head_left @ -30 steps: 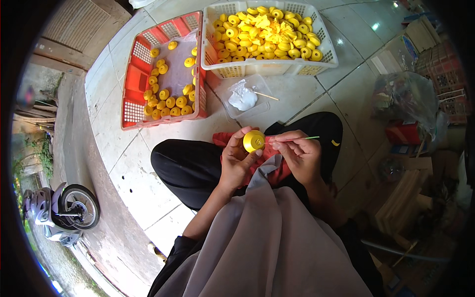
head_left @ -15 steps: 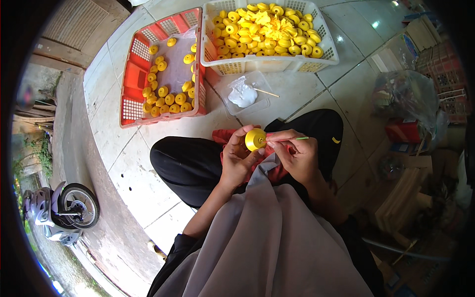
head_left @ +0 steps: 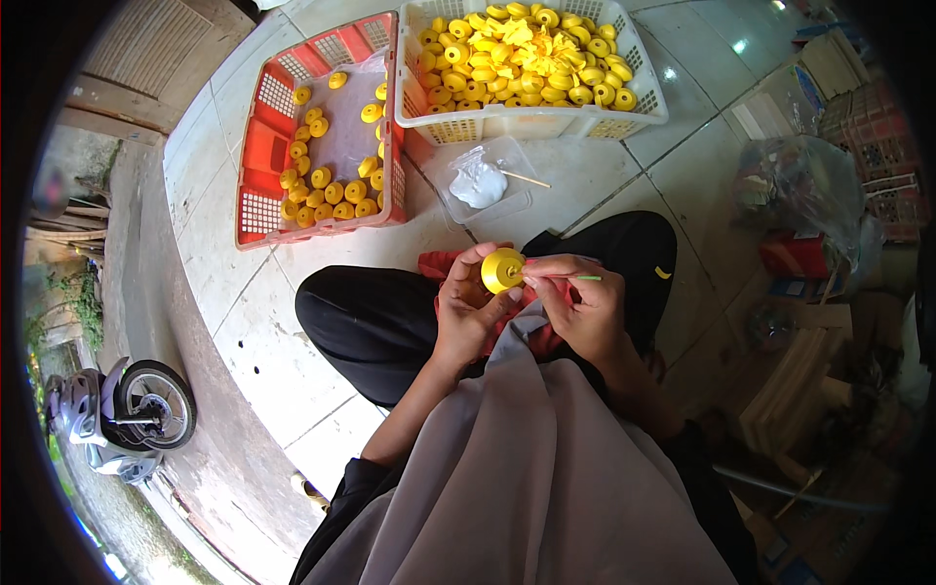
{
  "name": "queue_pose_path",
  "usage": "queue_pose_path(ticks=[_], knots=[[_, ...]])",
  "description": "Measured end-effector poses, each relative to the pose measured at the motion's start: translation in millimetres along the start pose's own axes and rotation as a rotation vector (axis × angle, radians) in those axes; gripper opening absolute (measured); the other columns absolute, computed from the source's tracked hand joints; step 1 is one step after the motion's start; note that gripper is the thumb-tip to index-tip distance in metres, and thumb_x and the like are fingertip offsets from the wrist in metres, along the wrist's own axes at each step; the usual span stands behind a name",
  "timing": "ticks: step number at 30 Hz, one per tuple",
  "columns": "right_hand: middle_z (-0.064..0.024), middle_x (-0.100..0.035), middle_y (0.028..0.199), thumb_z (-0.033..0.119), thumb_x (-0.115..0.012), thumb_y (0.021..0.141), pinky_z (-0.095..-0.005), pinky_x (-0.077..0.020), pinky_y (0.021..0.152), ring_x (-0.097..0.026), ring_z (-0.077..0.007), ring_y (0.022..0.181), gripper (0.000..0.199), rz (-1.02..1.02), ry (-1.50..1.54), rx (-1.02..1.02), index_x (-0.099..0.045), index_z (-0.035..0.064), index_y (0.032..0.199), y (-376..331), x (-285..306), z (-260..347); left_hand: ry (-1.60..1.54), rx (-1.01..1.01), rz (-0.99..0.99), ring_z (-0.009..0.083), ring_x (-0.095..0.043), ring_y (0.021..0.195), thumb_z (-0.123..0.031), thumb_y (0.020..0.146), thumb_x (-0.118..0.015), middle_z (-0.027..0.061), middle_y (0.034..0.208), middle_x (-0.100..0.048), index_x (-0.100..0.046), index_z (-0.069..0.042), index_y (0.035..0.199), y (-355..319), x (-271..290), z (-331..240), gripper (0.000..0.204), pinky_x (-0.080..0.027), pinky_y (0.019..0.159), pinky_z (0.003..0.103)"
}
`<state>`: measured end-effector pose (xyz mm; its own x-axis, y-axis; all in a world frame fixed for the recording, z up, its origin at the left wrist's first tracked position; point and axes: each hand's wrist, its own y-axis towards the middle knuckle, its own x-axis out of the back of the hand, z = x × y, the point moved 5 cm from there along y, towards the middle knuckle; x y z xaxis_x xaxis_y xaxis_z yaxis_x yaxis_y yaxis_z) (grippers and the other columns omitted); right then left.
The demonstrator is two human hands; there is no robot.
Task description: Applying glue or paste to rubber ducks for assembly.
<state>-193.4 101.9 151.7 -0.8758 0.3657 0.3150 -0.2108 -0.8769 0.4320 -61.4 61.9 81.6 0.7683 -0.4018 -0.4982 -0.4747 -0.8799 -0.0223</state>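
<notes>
Mid-frame, the left hand is clamped round a yellow knob, the right hand pinching a thin stick beside it; best brace the knob, stick light!

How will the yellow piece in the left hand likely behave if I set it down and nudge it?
The yellow piece would probably roll, given its round outline and sloping sides. It seems stiff: the left hand holds it without any visible dent. It may be slightly slippery, as its surface looks smooth.
</notes>
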Motion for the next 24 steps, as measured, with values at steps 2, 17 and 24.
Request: queue_pose_path(ticks=[2, 17, 24], knots=[[-0.0113, -0.063, 0.078, -0.005, -0.064, 0.075, -0.029, -0.0507, 0.061, -0.064, -0.0243, 0.071, 0.011, -0.017, -0.024, 0.043, -0.059, 0.0005, 0.084, 0, -2, 0, -0.021, 0.005, 0.003, 0.0178, -0.05, 0.11, 0.015, 0.074, -0.06, 0.0101, 0.123, -0.049, -0.042, -0.003, 0.12, 0, 0, 0, 0.052, -0.041, 0.095, 0.03], [-0.0116, -0.064, 0.077, -0.001, -0.065, 0.075, -0.0291, -0.0506, 0.06, -0.065, -0.0213, 0.069, 0.007, -0.06, -0.005, -0.027, -0.06, -0.0004, 0.08, 17, -9, -5, -0.061, 0.113, 0.025, 0.0187, -0.054, 0.105, 0.009, 0.077, -0.061, 0.0103, 0.121, -0.052, -0.041, -0.005, 0.127, 15, 17, 8, 0.057, -0.052, 0.08, 0.028], [-0.0113, -0.065, 0.081, -0.001, -0.063, 0.078, -0.0271, -0.0506, 0.063, -0.065, -0.0202, 0.071, 0.008, -0.022, -0.035, -0.065, -0.058, -0.0011, 0.084, 27, -30, -27, -0.276, 0.319, 0.165, 0.0227, -0.05, 0.113, -0.006, 0.088, -0.052, 0.0117, 0.126, -0.046, -0.035, -0.005, 0.133, 46, 43, -2, 0.048, -0.049, 0.088, 0.036]])
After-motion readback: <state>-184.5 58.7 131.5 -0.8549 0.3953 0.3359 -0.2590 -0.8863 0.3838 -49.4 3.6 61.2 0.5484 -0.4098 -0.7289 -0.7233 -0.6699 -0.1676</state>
